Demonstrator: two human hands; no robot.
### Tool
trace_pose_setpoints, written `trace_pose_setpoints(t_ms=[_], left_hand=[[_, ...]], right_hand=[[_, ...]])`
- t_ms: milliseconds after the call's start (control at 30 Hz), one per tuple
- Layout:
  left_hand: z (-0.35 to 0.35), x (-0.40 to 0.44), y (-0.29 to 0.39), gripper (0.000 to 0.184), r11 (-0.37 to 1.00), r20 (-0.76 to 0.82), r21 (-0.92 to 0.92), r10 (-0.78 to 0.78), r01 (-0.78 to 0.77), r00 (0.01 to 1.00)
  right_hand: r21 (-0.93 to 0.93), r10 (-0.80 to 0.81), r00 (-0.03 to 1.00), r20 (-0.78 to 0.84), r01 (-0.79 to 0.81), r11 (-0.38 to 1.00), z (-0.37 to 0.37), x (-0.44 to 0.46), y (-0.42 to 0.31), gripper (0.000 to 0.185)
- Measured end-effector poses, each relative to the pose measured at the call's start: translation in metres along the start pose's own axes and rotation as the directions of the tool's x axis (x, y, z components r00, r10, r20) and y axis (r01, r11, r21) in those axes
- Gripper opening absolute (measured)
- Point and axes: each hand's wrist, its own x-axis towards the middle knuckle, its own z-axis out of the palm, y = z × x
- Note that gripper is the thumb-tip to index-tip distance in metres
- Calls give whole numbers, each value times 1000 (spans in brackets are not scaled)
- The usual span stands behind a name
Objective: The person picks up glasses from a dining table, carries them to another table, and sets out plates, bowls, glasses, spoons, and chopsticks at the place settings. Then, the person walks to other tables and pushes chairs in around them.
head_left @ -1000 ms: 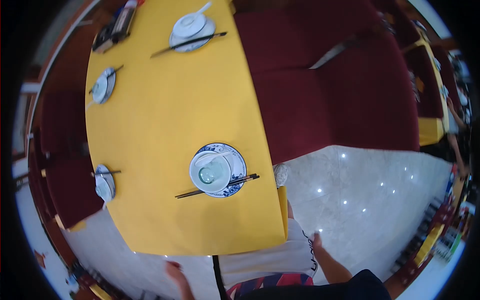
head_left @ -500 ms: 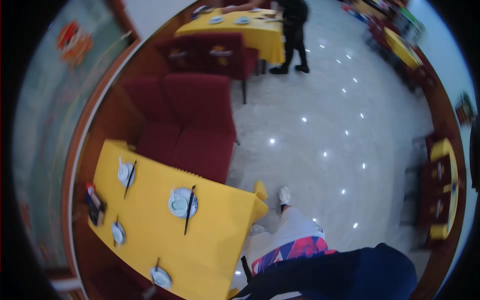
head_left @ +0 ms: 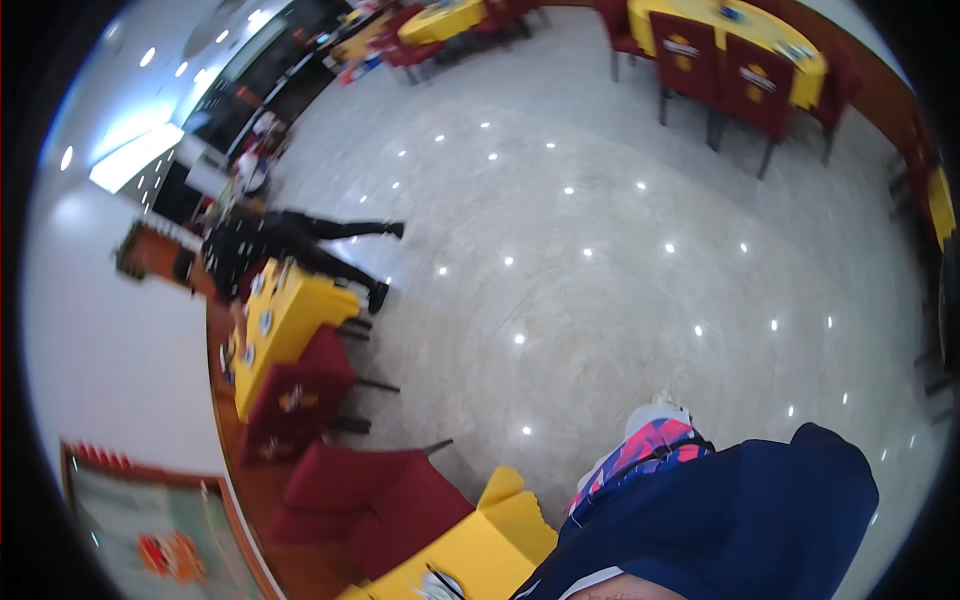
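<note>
Neither of my hands shows in the head view. My dark blue sleeve (head_left: 720, 510) fills the lower right, with a bit of bare arm (head_left: 625, 587) at the bottom edge. Nearest to me is a table with a yellow cloth (head_left: 515, 530), cut off at the bottom. On it are a small white dish (head_left: 440, 588) and dark chopsticks (head_left: 445, 578). Below my sleeve's left side, a pink and blue patterned garment (head_left: 655, 450) covers my front.
A maroon bench seat (head_left: 390, 500) adjoins the near table. Beyond it, a person in black (head_left: 290, 235) leans over another yellow-covered table (head_left: 300, 305) with dishes. Shiny pale floor (head_left: 590, 300) stretches ahead. Maroon chairs (head_left: 755, 85) surround a yellow table (head_left: 775, 30) at the upper right.
My view has swung to the right. The near table has slid down mostly out of view, the person in black appears further left, and more floor and far tables show.
</note>
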Motion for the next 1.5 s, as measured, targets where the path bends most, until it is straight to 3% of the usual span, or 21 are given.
trace_pose_setpoints(t_ms=[200,400,667,1000,1067,1100,1133,1167,1200,1233,1267,1300,1333,1367,1400,1433,1500], left_hand=[[181,-8,142,31,986,124,164,-18,-3,992],[348,9,262,32,964,265,264,-64,-9,962],[563,1,291,32,936,384,318,-275,153,882],[802,-31,286,33,832,567,403,-555,382,609],[855,-51,288,33,806,595,426,-591,410,544],[875,-48,294,37,909,787,409,-397,82,471],[891,-33,294,40,921,924,302,-220,-245,311],[903,-27,299,40,909,922,322,-239,-263,303],[924,-22,310,42,806,910,413,-352,-424,219],[950,-16,322,44,673,874,456,-463,-583,149],[981,-13,332,44,656,875,445,-464,-610,139],[1011,-13,337,45,638,776,619,-587,-458,230],[1037,-16,343,46,585,647,762,-703,-279,294],[1068,-19,360,48,647,692,707,-716,-285,89],[1097,-28,375,51,714,759,634,-648,-298,62],[1125,-42,393,52,773,808,564,-590,-289,0],[1172,-85,435,50,853,871,472,-490,-222,-31]], right_hand=[[140,82,994,-71,-71,988,-40,44,-79,39],[243,103,986,-131,-69,968,-25,79,-143,40],[189,118,954,-274,-67,980,-68,131,-257,42],[71,39,844,-535,-1,997,-146,175,-391,44],[571,273,853,-445,35,821,-136,208,-409,67],[564,227,862,-454,80,822,-122,204,-432,66],[567,196,869,-455,114,816,-107,191,-451,64],[591,214,864,-455,114,798,-94,177,-462,64],[330,79,846,-528,118,937,-79,169,-477,60],[37,-81,827,-556,121,992,-65,171,-487,56],[65,-80,825,-559,140,988,-68,190,-491,56],[-452,-260,814,-520,-3,892,-93,226,-479,52],[-834,-391,828,-401,-154,530,-107,250,-474,49],[-822,-393,821,-415,-152,549,-99,250,-486,49],[-624,-390,742,-545,-49,780,-86,240,-501,46],[-377,-336,670,-662,91,922,-77,232,-512,43],[-356,-352,668,-656,138,924,-62,207,-560,43]])
